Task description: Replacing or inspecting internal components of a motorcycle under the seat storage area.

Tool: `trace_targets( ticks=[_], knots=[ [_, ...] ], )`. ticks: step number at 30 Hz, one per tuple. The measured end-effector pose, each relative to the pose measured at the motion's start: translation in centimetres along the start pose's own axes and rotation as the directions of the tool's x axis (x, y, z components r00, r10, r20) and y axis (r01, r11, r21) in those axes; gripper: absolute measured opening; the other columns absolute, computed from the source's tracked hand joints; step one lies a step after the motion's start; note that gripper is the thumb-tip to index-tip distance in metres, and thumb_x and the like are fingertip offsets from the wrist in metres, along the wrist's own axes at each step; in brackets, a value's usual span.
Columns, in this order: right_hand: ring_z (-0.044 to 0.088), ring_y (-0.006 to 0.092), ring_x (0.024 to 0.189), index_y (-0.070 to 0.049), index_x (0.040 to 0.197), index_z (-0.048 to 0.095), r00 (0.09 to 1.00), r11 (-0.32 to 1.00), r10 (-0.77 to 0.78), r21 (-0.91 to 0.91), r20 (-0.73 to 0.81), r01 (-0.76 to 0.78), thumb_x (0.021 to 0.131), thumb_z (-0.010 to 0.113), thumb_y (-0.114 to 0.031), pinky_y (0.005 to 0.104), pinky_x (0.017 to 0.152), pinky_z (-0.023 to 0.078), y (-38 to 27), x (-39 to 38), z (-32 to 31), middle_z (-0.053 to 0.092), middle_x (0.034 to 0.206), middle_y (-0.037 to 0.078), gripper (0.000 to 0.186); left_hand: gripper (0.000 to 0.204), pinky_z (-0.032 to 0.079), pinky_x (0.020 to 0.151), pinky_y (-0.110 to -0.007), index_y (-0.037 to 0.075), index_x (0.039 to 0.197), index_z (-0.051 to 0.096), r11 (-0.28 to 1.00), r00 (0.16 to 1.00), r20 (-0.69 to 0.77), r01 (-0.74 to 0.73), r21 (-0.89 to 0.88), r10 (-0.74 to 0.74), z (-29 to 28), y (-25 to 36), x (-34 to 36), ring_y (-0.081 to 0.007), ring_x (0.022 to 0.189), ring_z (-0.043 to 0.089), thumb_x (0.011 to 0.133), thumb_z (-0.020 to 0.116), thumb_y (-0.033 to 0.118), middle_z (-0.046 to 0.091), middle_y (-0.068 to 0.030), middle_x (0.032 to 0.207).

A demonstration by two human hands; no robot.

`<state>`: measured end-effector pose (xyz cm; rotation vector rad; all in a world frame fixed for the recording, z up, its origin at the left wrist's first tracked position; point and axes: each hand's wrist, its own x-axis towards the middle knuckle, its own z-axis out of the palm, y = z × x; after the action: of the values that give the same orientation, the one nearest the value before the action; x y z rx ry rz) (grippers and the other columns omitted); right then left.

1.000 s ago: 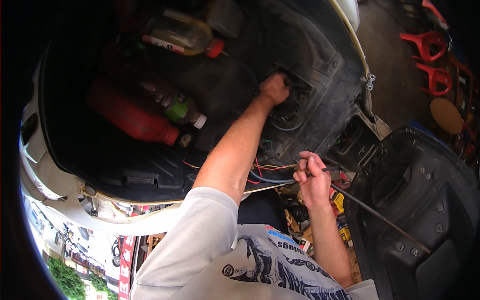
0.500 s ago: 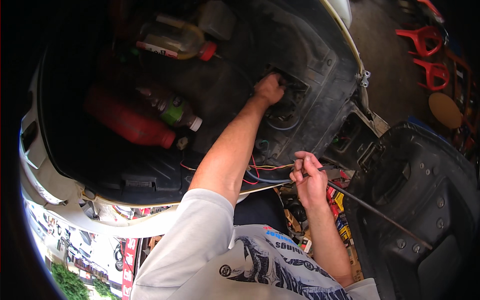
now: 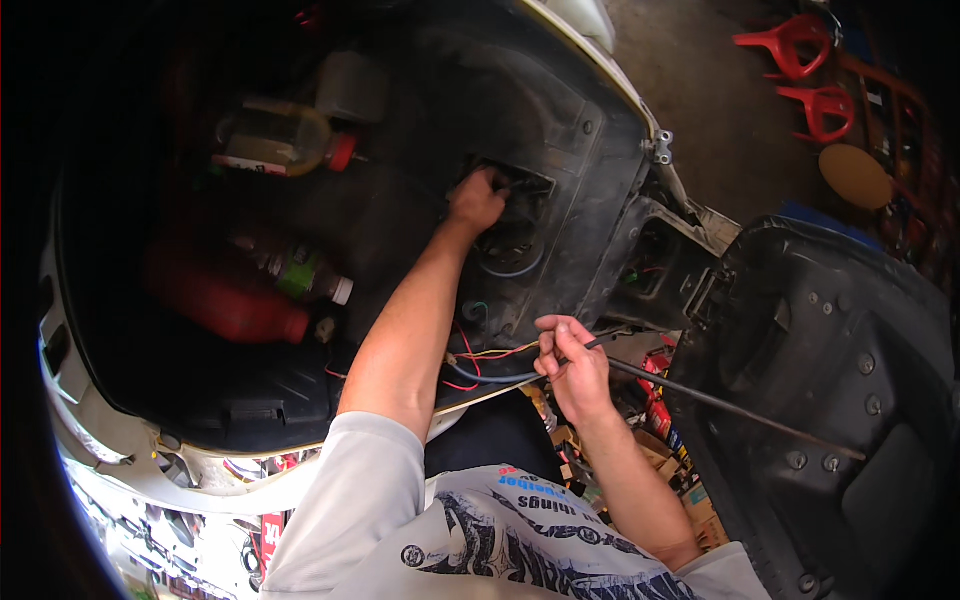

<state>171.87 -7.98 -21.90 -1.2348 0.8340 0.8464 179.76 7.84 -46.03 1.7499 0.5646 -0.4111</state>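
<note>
My left hand (image 3: 478, 203) reaches into a rectangular opening (image 3: 525, 208) in the black compartment floor, fingers curled, their tips and anything held hidden. Below it, red and yellow wires (image 3: 495, 352) and a blue-grey cable (image 3: 492, 377) cross the compartment's near edge. My right hand (image 3: 570, 360) is curled round the dark cable (image 3: 598, 342) at that edge, palm up. A long thin metal rod (image 3: 735, 408) runs from beside this hand to a hinged black panel (image 3: 820, 360) on the right.
Bottles (image 3: 270, 140), (image 3: 310, 275), a red container (image 3: 230, 310) and a pale box (image 3: 350, 90) lie in the compartment. Past its white rim, red plastic seats (image 3: 795, 48) and a round tan board (image 3: 855, 178) are at upper right, assorted clutter (image 3: 655, 445) below.
The view has shifted, so the compartment appears further left and slightly lower. My left hand remains in the opening and my right hand remains on the cable, with little change in grip.
</note>
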Motion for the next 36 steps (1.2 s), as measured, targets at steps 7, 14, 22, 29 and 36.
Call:
trace_targets(
  ticks=[7,14,22,29,36],
  knots=[
    [0.04,0.0072,0.056,0.001,0.103,0.057,1.0,1.0,0.003,0.026,-0.012,-0.003,0.099,0.044,-0.017,0.0241,0.056,0.035,0.1,0.0,-0.2,0.05,0.074,0.003,0.023,0.025,0.045,0.087,-0.038,0.003,0.1,0.064,0.999,0.999,-0.008,-0.035,0.006,0.035,0.3,-0.5,0.2,-0.0325,0.101,0.061,0.078,0.066,0.014,0.064,-0.019,0.102],
    [0.041,0.0078,0.056,0.0,0.105,0.056,1.0,1.0,0.0,0.004,0.021,0.0,0.099,0.044,-0.02,0.0247,0.056,0.036,0.2,0.1,-0.6,0.051,0.074,0.002,0.025,0.026,0.045,0.088,-0.037,0.002,0.101,0.063,1.0,1.0,0.011,-0.019,-0.023,0.019,0.1,-0.4,0.3,-0.0321,0.101,0.061,0.078,0.066,0.014,0.064,-0.0191,0.102],
    [0.041,0.0077,0.056,0.0,0.105,0.056,1.0,1.0,0.008,0.005,0.013,-0.008,0.1,0.043,-0.02,0.0248,0.057,0.036,0.3,0.1,-0.5,0.05,0.074,0.002,0.025,0.026,0.044,0.089,-0.037,0.003,0.101,0.063,1.0,1.0,0.003,-0.03,0.006,0.03,-0.2,0.0,0.0,-0.0321,0.103,0.06,0.078,0.066,0.014,0.064,-0.0189,0.102],
    [0.039,0.0071,0.057,0.002,0.103,0.057,1.0,1.0,0.0,0.026,-0.011,0.0,0.099,0.044,-0.017,0.0239,0.055,0.035,0.2,-0.1,-0.3,0.05,0.074,0.002,0.023,0.025,0.045,0.087,-0.037,0.002,0.1,0.064,0.999,0.999,-0.009,-0.054,0.007,0.054,-0.2,0.1,-0.1,-0.0317,0.1,0.061,0.078,0.066,0.014,0.064,-0.0187,0.101],
    [0.041,0.0074,0.057,0.0,0.106,0.056,1.0,1.0,0.011,0.009,0.011,-0.011,0.1,0.043,-0.02,0.0244,0.057,0.037,0.4,-0.1,-0.5,0.051,0.075,0.002,0.025,0.025,0.045,0.087,-0.036,0.003,0.101,0.063,0.999,0.999,0.04,-0.004,-0.047,0.006,-0.2,-0.7,0.3,-0.0293,0.099,0.062,0.079,0.065,0.015,0.065,-0.0176,0.099]
  ],
)
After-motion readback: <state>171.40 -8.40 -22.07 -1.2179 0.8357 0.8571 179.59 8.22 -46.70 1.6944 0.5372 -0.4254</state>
